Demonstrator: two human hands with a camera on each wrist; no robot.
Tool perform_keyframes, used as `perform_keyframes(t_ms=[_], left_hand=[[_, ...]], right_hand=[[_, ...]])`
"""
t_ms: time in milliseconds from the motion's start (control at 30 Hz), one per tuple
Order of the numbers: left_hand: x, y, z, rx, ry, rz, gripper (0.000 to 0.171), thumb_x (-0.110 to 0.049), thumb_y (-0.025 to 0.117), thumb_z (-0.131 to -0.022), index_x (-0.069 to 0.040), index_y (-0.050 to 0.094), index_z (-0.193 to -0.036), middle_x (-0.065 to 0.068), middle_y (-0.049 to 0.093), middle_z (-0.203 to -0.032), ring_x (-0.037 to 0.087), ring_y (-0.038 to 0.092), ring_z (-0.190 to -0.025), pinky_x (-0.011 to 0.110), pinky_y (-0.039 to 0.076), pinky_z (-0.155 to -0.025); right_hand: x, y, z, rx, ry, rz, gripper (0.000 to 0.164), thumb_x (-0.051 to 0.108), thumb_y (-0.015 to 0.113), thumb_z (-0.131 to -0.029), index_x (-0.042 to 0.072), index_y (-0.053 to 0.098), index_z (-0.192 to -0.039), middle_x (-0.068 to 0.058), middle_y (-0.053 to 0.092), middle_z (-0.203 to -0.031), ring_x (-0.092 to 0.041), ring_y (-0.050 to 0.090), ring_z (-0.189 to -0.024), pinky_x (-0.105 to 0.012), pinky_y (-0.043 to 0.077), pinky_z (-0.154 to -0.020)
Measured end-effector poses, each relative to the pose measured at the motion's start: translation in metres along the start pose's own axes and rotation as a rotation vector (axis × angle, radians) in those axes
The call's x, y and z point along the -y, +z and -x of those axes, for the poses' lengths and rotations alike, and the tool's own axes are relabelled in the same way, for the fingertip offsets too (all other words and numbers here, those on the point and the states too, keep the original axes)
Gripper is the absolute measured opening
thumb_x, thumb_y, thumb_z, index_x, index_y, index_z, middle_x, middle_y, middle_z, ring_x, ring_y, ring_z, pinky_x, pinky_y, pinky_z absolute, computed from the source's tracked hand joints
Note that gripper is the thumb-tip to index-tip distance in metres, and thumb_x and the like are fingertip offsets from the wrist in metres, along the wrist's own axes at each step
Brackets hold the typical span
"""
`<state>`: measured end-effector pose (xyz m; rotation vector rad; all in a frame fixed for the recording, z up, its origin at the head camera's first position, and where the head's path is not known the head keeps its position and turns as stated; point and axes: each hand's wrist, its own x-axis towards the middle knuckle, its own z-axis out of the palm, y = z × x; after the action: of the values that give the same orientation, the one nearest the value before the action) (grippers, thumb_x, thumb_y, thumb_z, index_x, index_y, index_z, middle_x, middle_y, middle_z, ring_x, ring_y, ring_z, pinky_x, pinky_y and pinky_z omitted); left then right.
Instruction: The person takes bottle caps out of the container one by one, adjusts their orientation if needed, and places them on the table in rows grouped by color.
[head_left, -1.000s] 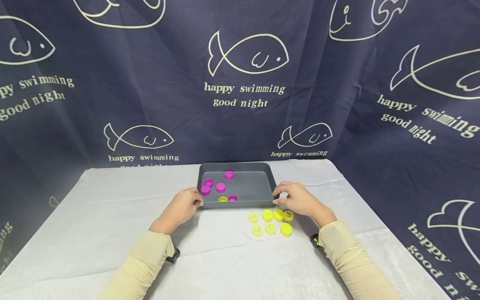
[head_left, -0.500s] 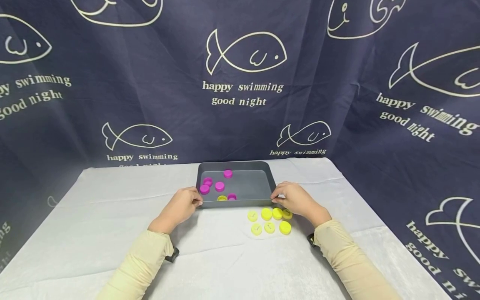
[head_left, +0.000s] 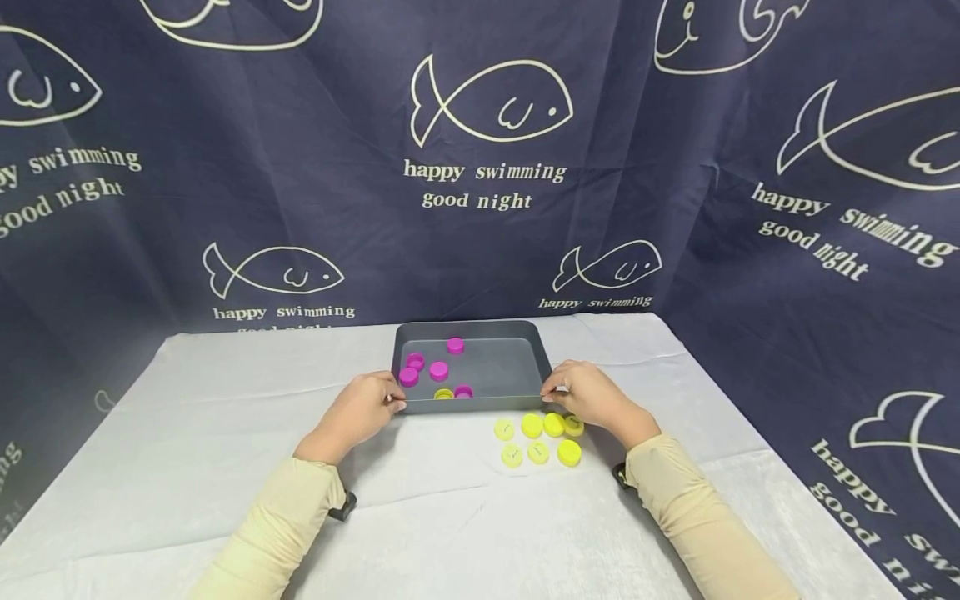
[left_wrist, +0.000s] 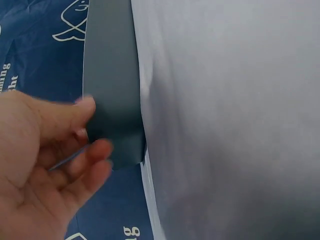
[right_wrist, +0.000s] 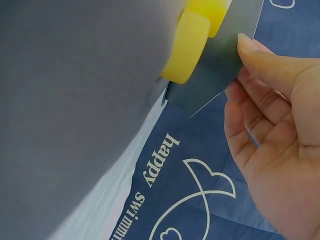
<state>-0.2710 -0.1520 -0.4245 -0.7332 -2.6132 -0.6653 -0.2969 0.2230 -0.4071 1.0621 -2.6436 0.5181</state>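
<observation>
A dark grey rectangular tray (head_left: pixel 498 367) sits at the back of the table, with several magenta bottle caps (head_left: pixel 438 372) and one yellow cap (head_left: pixel 444 394) inside. At its front left corner, my left hand (head_left: pixel 358 415) pinches the rim between thumb and fingers; the left wrist view shows the thumb (left_wrist: pixel 82 110) against the tray wall (left_wrist: pixel 112 65). My right hand (head_left: pixel 597 398) pinches the front right corner, its thumb (right_wrist: pixel 250 52) on the wall in the right wrist view. Several yellow caps (head_left: pixel 532 426) lie before the tray, near my right hand; two rows are visible.
A white cloth (head_left: pixel 435 517) covers the table. Dark blue fabric (head_left: pixel 480 267) with fish drawings and lettering hangs behind and at both sides, close to the tray's far edge. Both wrists carry a black band device (head_left: pixel 343 506).
My right thumb and fingers have come together on the tray's front right corner. My left hand keeps its hold. The whole view has shifted slightly; the caps keep their arrangement.
</observation>
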Motion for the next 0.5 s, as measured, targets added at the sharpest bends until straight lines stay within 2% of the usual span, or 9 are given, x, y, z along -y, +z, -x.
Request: perform_keyframes(t_ms=[133, 233, 300, 400, 500], left_hand=[[-0.004, -0.004, -0.002, -0.051, 0.004, -0.020, 0.012, -0.015, 0.080, -0.083, -0.007, 0.078, -0.091, 0.001, 0.071, -0.102, 0.019, 0.060, -0.097, 0.039, 0.053, -0.086], [-0.007, -0.006, -0.006, -0.092, 0.053, -0.005, 0.013, -0.015, 0.080, -0.084, -0.008, 0.078, -0.095, 0.000, 0.072, -0.105, 0.018, 0.059, -0.100, 0.037, 0.052, -0.088], [-0.008, -0.007, -0.011, -0.093, 0.103, 0.000, 0.011, -0.014, 0.079, -0.084, -0.009, 0.078, -0.094, 0.000, 0.072, -0.104, 0.018, 0.059, -0.100, 0.036, 0.051, -0.089], [-0.012, -0.010, -0.022, -0.040, 0.159, 0.003, 0.007, -0.014, 0.078, -0.086, -0.011, 0.079, -0.092, -0.002, 0.071, -0.102, 0.017, 0.062, -0.099, 0.035, 0.051, -0.091], [-0.012, -0.010, -0.037, 0.046, 0.189, 0.019, 0.009, -0.011, 0.078, -0.085, -0.012, 0.080, -0.093, -0.002, 0.071, -0.101, 0.018, 0.065, -0.097, 0.036, 0.053, -0.092]], right_hand=[[0.000, -0.001, -0.002, 0.020, 0.015, -0.029, 0.006, 0.004, 0.079, -0.080, 0.010, 0.079, -0.083, 0.007, 0.071, -0.079, -0.016, 0.067, -0.082, -0.044, 0.049, -0.101], [-0.001, 0.000, -0.003, 0.026, 0.012, -0.036, 0.006, 0.005, 0.079, -0.081, 0.010, 0.079, -0.083, 0.008, 0.072, -0.080, -0.016, 0.067, -0.083, -0.042, 0.051, -0.097], [-0.002, 0.001, -0.003, 0.027, 0.012, -0.039, 0.007, 0.004, 0.079, -0.081, 0.011, 0.079, -0.084, 0.007, 0.072, -0.080, -0.016, 0.067, -0.083, -0.041, 0.052, -0.095], [-0.003, 0.001, -0.002, 0.023, 0.023, -0.045, 0.007, 0.004, 0.079, -0.080, 0.010, 0.079, -0.084, 0.007, 0.072, -0.081, -0.017, 0.068, -0.083, -0.044, 0.051, -0.098], [-0.003, 0.001, -0.002, 0.020, 0.037, -0.051, 0.007, 0.004, 0.079, -0.080, 0.010, 0.079, -0.084, 0.007, 0.072, -0.080, -0.017, 0.068, -0.084, -0.045, 0.049, -0.102]])
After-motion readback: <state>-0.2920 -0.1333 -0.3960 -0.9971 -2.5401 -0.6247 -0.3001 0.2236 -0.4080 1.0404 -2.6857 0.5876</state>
